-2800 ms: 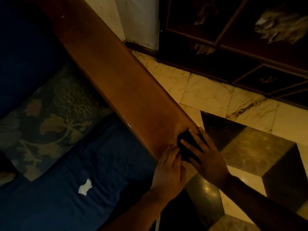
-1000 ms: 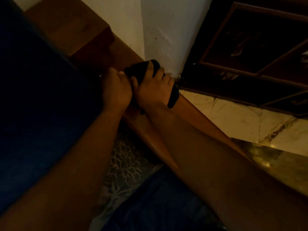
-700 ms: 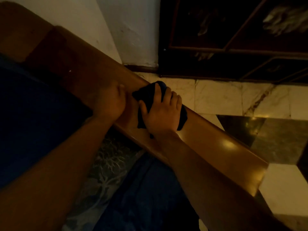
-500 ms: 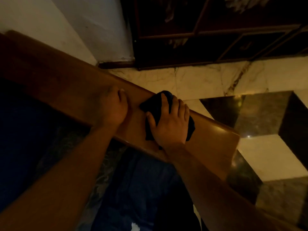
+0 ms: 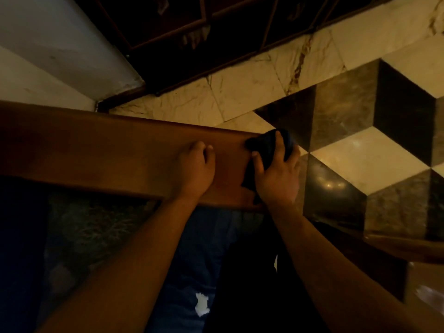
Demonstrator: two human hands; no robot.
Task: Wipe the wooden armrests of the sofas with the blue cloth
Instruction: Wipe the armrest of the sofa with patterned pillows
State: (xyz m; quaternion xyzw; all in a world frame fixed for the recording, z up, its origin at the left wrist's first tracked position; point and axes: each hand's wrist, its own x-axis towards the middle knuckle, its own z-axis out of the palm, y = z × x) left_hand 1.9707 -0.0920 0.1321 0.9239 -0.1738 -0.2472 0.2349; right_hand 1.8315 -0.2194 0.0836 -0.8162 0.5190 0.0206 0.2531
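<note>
A broad wooden armrest [image 5: 101,155] of a blue sofa runs across the middle of the view from the left edge to its front end near the centre right. My right hand [image 5: 276,174] presses a dark blue cloth [image 5: 269,144] flat onto that front end, fingers spread over it. My left hand [image 5: 194,169] rests on the armrest just left of the cloth, fingers curled loosely, holding nothing. Most of the cloth is hidden under my right hand.
The blue sofa seat [image 5: 192,260] with a small white scrap [image 5: 201,307] lies below the armrest, a patterned cushion [image 5: 91,231] to its left. Marble floor tiles [image 5: 348,152] spread to the right. A white wall [image 5: 55,49] and a dark carved cabinet [image 5: 192,32] stand behind.
Both hands slid along the armrest from its back end by the wall to its front end, the right hand dragging the cloth. The view turned with them.
</note>
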